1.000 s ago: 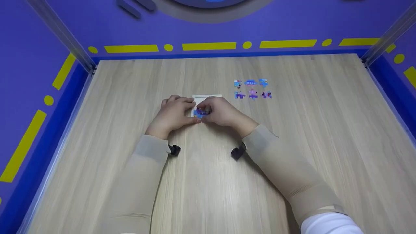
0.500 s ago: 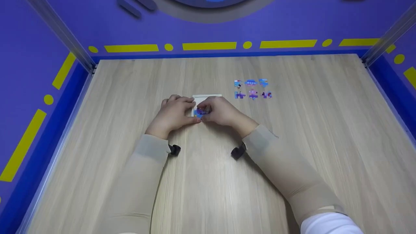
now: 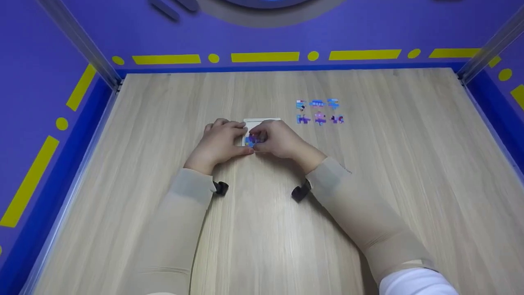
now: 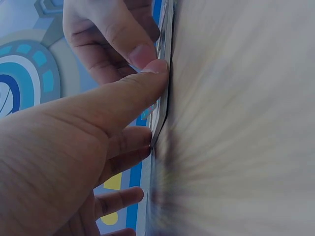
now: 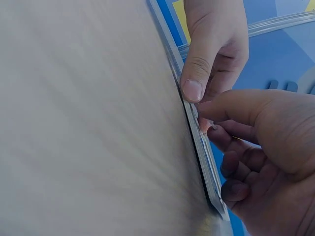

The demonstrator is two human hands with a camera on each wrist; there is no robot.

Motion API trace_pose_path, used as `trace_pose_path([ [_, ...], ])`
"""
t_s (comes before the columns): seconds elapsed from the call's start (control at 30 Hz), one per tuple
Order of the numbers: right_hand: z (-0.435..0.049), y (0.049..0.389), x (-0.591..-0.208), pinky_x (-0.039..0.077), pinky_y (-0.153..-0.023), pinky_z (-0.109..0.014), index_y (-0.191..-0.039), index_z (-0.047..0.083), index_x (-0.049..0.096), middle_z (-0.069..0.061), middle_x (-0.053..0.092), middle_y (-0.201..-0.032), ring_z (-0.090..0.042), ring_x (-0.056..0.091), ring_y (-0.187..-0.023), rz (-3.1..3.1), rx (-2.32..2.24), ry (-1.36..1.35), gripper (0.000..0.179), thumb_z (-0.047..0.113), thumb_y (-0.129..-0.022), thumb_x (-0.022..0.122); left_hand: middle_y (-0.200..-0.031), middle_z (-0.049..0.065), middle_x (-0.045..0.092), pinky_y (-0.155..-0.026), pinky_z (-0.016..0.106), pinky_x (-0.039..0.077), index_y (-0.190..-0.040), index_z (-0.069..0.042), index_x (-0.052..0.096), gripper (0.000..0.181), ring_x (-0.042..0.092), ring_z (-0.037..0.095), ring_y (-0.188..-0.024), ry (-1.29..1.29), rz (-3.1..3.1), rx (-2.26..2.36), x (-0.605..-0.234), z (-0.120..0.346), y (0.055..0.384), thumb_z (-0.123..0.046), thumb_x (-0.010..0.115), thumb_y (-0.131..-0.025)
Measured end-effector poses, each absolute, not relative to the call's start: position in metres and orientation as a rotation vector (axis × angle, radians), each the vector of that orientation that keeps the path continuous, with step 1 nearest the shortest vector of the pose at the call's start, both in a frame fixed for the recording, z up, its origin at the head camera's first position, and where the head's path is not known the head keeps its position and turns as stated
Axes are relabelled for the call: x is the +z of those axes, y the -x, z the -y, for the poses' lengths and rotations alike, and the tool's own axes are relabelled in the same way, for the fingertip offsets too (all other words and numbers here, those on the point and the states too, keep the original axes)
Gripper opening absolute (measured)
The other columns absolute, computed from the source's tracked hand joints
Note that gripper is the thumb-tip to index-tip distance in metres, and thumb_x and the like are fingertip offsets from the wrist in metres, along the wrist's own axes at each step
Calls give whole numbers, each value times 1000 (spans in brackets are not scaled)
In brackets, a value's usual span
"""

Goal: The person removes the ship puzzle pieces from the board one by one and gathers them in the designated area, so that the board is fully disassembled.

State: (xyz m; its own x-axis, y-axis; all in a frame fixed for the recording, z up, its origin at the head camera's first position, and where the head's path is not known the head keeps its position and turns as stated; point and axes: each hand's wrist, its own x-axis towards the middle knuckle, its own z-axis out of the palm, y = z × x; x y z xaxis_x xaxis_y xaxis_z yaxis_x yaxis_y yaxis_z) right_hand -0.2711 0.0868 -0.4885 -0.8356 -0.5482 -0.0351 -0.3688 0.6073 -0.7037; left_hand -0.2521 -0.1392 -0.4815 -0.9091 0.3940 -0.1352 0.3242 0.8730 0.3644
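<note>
A small white puzzle tray (image 3: pixel 264 120) lies on the table, with blue and purple jigsaw pieces (image 3: pixel 249 141) in its near left part. At its left side is my left hand (image 3: pixel 219 143), the thumb resting on the near rim and the fingertips touching the left edge. My right hand (image 3: pixel 280 139) reaches over the tray and pinches a jigsaw piece (image 5: pixel 211 125) between thumb and forefinger. Most of that piece is hidden by the fingers. In the left wrist view the two thumbs almost meet at the tray's rim (image 4: pixel 166 101).
Several loose jigsaw pieces (image 3: pixel 319 118) lie in two rows right of the tray, toward the back of the wooden table (image 3: pixel 254 229). Purple-blue walls (image 3: pixel 262 41) with yellow marks enclose the table at the back and sides.
Both hands stay at the tray. The right fingertips shift only slightly with the piece, and the head view tilts a little.
</note>
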Motion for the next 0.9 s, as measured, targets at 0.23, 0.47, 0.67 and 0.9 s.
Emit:
trace_pose_path([
  [0.23, -92, 273, -484, 52, -83, -31, -137, 7, 81, -11, 80, -130, -18, 63, -94, -2559, -1125, 718, 42, 11, -95, 81, -176, 3, 54, -133, 66, 27, -162, -17, 64, 77, 42, 37, -163, -542, -2833, 537, -481, 139, 250, -61, 81, -101],
  [0.47, -109, 277, -471, 50, -84, -35, -138, 10, 81, -7, 77, -132, -22, 59, -102, -2525, -1199, 617, 41, 11, -97, 79, -177, 3, 52, -135, 64, 26, -164, -16, 62, 79, 40, 38, -165, -520, -2824, 529, -481, 138, 250, -61, 81, -101],
  [0.67, -142, 277, -458, 52, -91, -39, -142, 15, 78, -2, 75, -134, -26, 61, -113, -2558, -1197, 595, 43, 17, -99, 81, -177, 3, 52, -136, 63, 26, -165, -16, 61, 82, 40, 38, -165, -508, -2825, 532, -481, 135, 252, -61, 82, -100],
  [0.9, -181, 277, -449, 52, -85, -34, -138, 14, 78, -6, 76, -129, -26, 61, -107, -2632, -1174, 554, 41, 13, -98, 82, -177, 3, 53, -135, 63, 27, -164, -16, 61, 82, 40, 38, -165, -496, -2829, 529, -480, 136, 252, -61, 83, -99],
])
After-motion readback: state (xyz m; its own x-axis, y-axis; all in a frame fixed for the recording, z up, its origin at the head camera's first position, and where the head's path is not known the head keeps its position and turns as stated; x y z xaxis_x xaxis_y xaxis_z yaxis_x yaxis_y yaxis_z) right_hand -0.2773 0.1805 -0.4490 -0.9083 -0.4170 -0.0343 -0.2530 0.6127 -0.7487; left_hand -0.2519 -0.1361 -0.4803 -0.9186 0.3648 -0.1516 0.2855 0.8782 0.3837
